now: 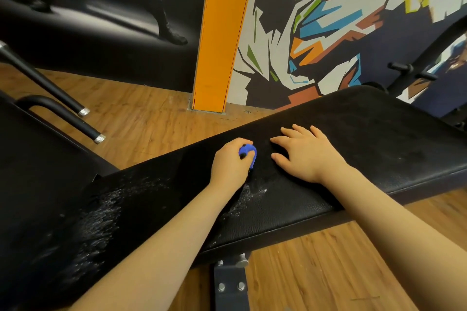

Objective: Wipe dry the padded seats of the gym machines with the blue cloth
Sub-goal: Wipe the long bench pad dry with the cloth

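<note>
Wet droplets [101, 212] speckle the near left part of the black padded seat [379, 139] — a second wet patch lies just below the left hand. Left hand [231, 163] is curled round the bunched blue cloth [249, 151], pressing it on the padding mid-seat. Right hand [307, 154] lies flat just beside it, fingers spread, holding nothing — orange pillar [222, 33] and mural wall [341, 20] behind.

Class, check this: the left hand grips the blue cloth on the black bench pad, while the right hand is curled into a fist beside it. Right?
Not quite. The head view shows the right hand lying flat with fingers spread on the bench pad, not a fist. The left hand does grip the blue cloth.
</note>
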`<state>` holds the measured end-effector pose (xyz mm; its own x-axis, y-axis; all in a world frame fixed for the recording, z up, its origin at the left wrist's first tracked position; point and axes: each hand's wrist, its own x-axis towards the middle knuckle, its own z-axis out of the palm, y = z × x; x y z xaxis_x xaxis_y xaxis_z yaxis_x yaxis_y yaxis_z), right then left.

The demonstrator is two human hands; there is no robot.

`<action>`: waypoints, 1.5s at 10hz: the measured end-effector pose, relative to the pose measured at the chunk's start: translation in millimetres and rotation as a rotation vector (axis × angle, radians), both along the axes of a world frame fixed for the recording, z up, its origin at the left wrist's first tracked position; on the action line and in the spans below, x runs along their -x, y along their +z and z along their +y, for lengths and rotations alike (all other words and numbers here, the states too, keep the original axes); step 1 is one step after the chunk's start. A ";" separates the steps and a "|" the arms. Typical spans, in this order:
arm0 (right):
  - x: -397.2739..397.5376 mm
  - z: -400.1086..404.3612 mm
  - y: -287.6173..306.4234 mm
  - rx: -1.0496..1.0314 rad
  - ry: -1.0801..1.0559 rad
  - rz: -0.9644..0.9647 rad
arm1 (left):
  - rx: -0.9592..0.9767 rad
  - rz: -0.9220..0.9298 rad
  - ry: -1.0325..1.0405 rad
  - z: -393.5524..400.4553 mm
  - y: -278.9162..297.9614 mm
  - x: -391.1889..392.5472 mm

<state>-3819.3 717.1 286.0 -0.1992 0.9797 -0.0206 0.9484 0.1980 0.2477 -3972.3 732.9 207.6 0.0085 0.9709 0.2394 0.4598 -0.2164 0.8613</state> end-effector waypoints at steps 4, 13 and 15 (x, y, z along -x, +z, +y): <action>-1.1 -0.2 -0.7 -0.007 0.007 -0.005 | -0.071 0.011 -0.137 -71.8 -33.9 36.6; -12.5 -9.4 19.2 0.030 0.005 -0.057 | -0.102 0.070 -0.090 -64.1 -20.4 12.4; -36.0 -23.0 31.3 -0.005 0.012 -0.093 | -0.100 0.063 -0.041 -21.8 5.2 -22.8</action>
